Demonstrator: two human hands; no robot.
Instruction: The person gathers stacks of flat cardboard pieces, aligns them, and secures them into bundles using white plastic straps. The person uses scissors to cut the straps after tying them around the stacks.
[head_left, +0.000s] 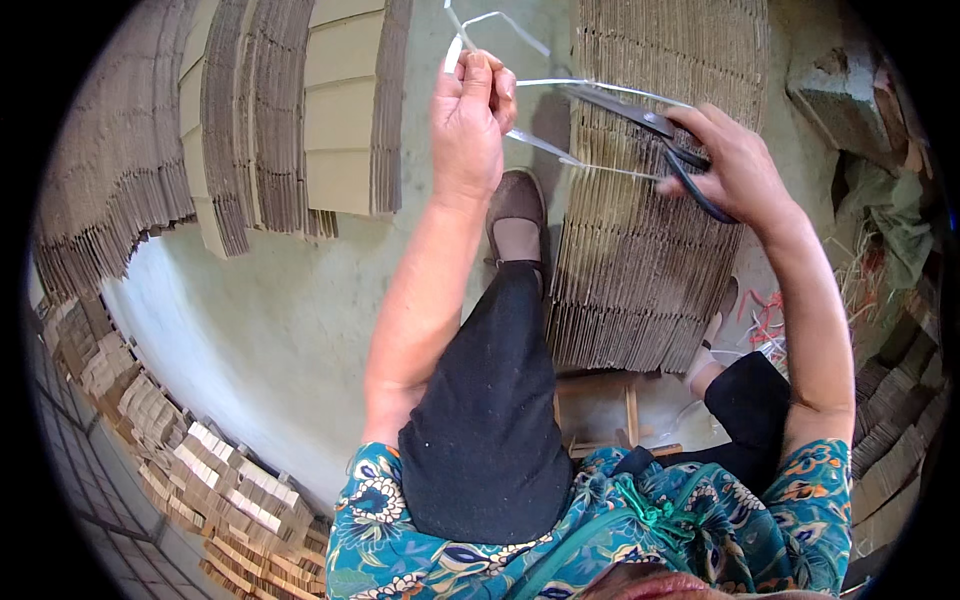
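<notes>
My left hand (470, 125) is closed around a white plastic strap (453, 55), pinching it between thumb and fingers, with loose ends sticking up beyond. Two lengths of the strap run from this hand across to the right. My right hand (740, 165) grips dark-handled scissors (652, 122), their blades pointing left toward the left hand. The strap lengths reach to the right hand's fingers; whether they are pinched there I cannot tell. Below the scissors lies a long stack of folded brown cardboard (640, 270), standing on edge in tight rows.
More cardboard stacks (345, 110) stand at the far left. Further piles (225, 480) line the lower left. A wooden frame (632, 415) lies under the near end of the central stack. Red and white strap scraps (768, 325) and a grey block (840, 100) are at right. My feet flank the stack.
</notes>
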